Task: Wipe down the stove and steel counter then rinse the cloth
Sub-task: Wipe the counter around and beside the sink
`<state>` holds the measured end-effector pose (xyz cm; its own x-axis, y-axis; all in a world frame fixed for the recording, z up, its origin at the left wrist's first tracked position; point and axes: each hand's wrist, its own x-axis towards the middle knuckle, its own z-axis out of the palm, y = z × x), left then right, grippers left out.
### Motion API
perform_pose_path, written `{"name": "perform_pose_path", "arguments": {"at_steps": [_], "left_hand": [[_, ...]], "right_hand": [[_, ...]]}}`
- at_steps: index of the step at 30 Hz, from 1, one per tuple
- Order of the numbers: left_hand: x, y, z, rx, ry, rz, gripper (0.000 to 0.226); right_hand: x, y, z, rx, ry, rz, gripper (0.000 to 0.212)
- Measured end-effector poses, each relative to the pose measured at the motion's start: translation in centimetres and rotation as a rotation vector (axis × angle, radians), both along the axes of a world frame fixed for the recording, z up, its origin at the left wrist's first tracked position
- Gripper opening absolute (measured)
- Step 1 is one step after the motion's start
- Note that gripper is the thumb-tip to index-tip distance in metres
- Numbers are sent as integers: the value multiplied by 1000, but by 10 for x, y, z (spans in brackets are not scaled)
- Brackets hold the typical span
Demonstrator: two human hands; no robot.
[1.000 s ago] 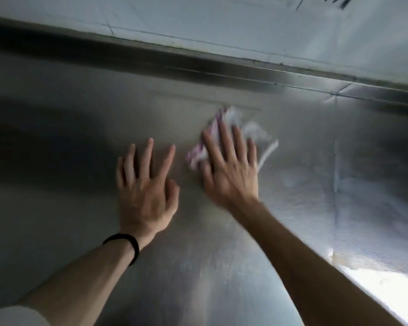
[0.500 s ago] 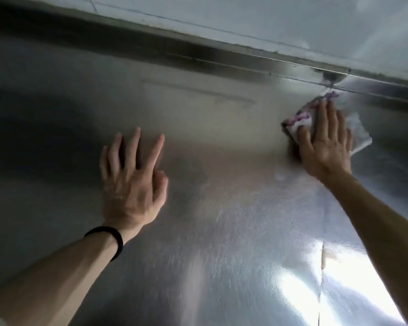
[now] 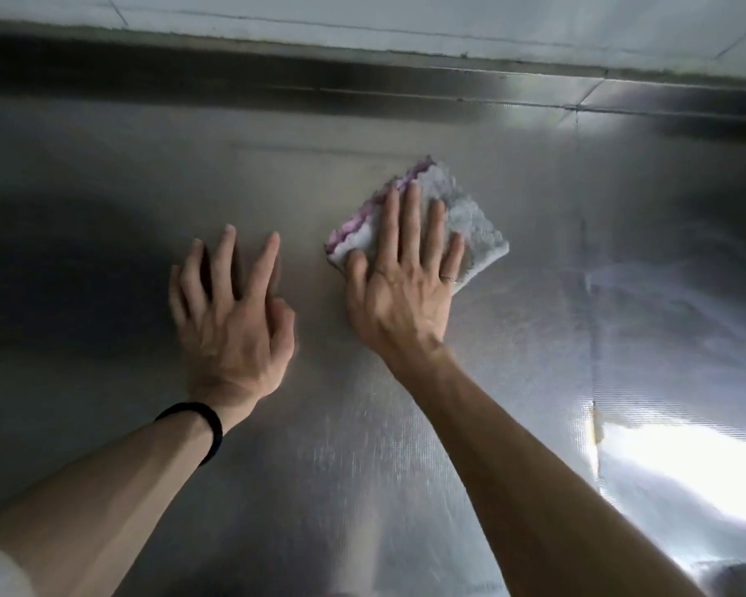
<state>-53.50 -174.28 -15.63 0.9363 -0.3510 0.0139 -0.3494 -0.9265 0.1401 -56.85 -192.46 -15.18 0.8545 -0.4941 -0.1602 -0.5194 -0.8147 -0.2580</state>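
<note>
Head view shows my right hand [image 3: 399, 290] spread flat, pressing the cloth [image 3: 461, 217] on the steel counter [image 3: 405, 467], left hand [image 3: 233, 325] splayed beside it: counter wiping underway, rinsing still ahead.

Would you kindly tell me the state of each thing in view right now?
steel counter: streaked, glare at right.
cloth: folded, lying flat on the steel counter under the right hand.
right hand: open, straight fingers pressing the cloth.
left hand: open, fingers spread over bare steel, holding nothing.
</note>
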Motion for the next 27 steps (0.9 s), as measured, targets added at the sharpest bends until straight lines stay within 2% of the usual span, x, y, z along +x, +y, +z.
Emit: {"name": "perform_pose_path", "arguments": {"at_steps": [4,11,14,20,23,27], "left_hand": [[0,0,2,12,31,-4,71],[0,1,2,7,26,-17,70],[1,4,-1,-2,25,-28,70],[1,4,-4,-19,-13,-30,70],[-1,4,-2,-20,10,-29,70],[-2,3,3,-26,66,-23,71]], "right_hand": [[-14,-30,-6,-40,-18,70,75],[-60,-112,1,-27,25,-342,74],[-40,-74,2,-19,25,-528,74],[-40,73,2,16,1,-385,72],[-70,120,3,49,3,-426,72],[-153,180,2,-3,59,-471,76]]}}
